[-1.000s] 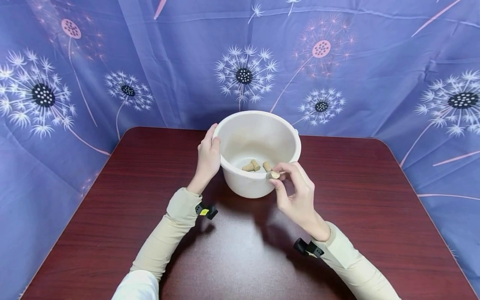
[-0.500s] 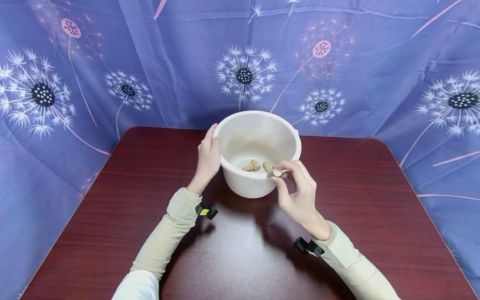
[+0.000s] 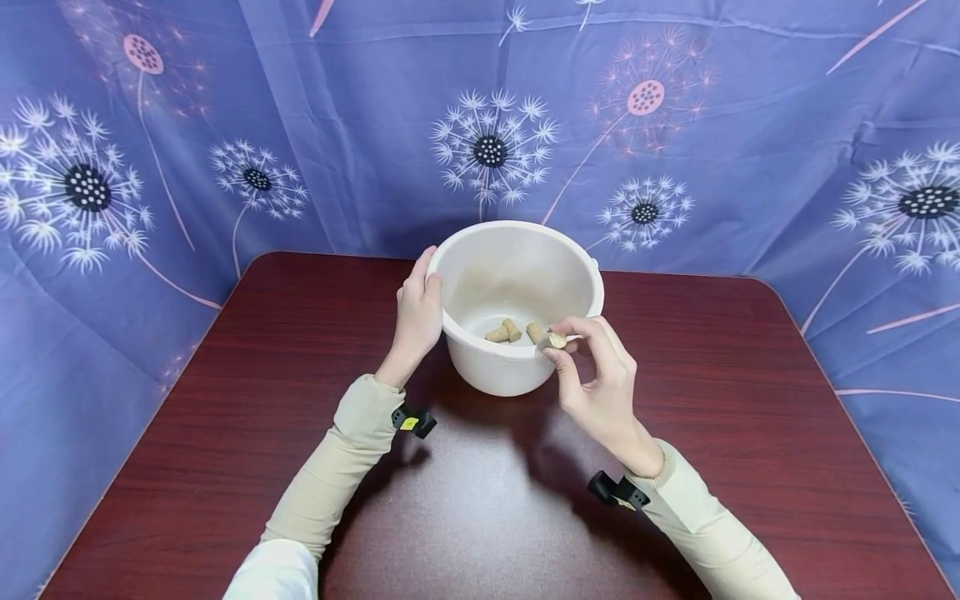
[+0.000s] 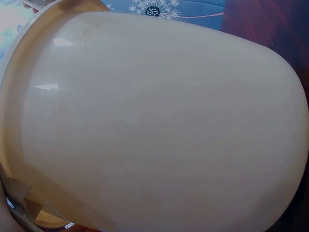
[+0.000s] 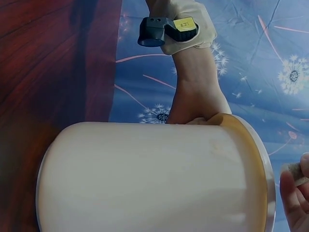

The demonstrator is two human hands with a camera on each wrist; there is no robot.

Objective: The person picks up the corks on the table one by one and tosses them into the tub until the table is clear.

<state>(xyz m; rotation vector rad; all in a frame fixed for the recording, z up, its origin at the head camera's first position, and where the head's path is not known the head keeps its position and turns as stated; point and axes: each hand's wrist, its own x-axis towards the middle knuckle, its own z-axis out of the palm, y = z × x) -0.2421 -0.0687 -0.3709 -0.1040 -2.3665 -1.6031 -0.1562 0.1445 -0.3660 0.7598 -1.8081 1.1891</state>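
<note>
A white plastic bucket (image 3: 491,371) stands on the table, tilted slightly in the head view, with several corks (image 3: 512,330) on its floor. My left hand (image 3: 418,315) holds the bucket at the left side of its rim. Between thumb and fingertips, my right hand (image 3: 600,379) pinches another cork (image 3: 557,340) by the bucket's near right rim, its pale end facing me. The left wrist view is mostly filled by the bucket wall (image 4: 159,121). At the right edge of the right wrist view, the pinched cork (image 5: 293,172) is partly hidden by fingers.
The dark red wooden table (image 3: 720,358) extends around the bucket on both sides and toward me. Behind it hangs a blue cloth (image 3: 360,125) with dandelion prints. A black wrist camera (image 3: 617,492) is strapped to each sleeve.
My right hand has shifted slightly up and to the right with the pinched cork. The left hand, the bucket and the corks inside look unmoved.
</note>
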